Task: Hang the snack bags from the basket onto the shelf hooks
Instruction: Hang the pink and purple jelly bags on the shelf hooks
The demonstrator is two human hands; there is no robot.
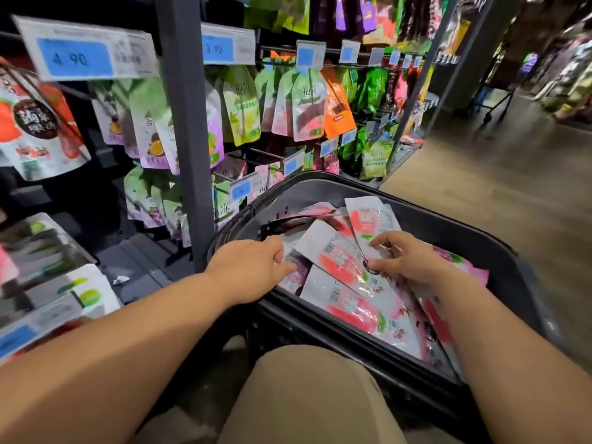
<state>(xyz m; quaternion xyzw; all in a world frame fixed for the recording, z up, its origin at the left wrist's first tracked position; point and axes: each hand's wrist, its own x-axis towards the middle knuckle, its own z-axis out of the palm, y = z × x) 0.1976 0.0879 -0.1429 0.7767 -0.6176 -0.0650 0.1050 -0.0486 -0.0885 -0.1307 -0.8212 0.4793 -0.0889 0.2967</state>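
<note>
A dark plastic basket (499,248) stands on the floor in front of my knee, filled with several white-and-pink snack bags (346,299). My right hand (407,259) is inside it and pinches the lower edge of one bag (371,219) that tilts up toward the far rim. My left hand (256,267) reaches in from the left, its fingers curled down onto the bags near the basket's left wall; what it holds is hidden. The shelf hooks (266,153) jut from the rack just beyond the basket.
Hanging snack pouches (307,104) and blue price tags (75,57) fill the rack ahead and to the left. A grey upright post (189,123) stands beside the basket. Lower shelf packs (48,261) lie at left. The shop aisle floor (499,174) runs off to the right.
</note>
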